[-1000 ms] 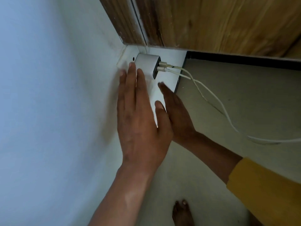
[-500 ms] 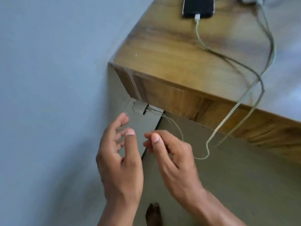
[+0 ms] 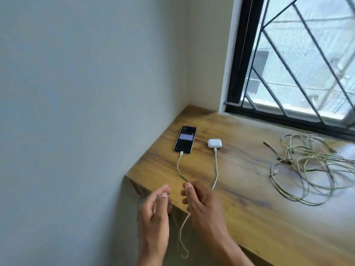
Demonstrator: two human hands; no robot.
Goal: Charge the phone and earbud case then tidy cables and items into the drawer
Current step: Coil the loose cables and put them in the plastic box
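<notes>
Your left hand (image 3: 153, 214) hangs in front of the desk's near corner with its fingers (image 3: 163, 191) loosely curled and slightly spread; it holds nothing that shows. Your right hand (image 3: 203, 206) sits just beside it over the desk edge, fingers curled inward with the thumb tip up; a cable runs in under it and another drops out below it, so it seems to grip cable, though the motion blur keeps you from seeing the pinch itself. On the wooden desk (image 3: 249, 198) you have one phone (image 3: 185, 139), lying flat near the wall with its screen lit, and one white earbud case (image 3: 214, 143) just to its right, apart from it. Two cables are plugged in: the phone cable (image 3: 178, 166) and the case cable (image 3: 216, 169), both running toward your right hand. One loop of cable (image 3: 181, 237) hangs below the desk edge. Well apart, to the right under the window (image 3: 299, 60), lies one tangled heap of spare cables (image 3: 307, 169); you cannot count its strands.
</notes>
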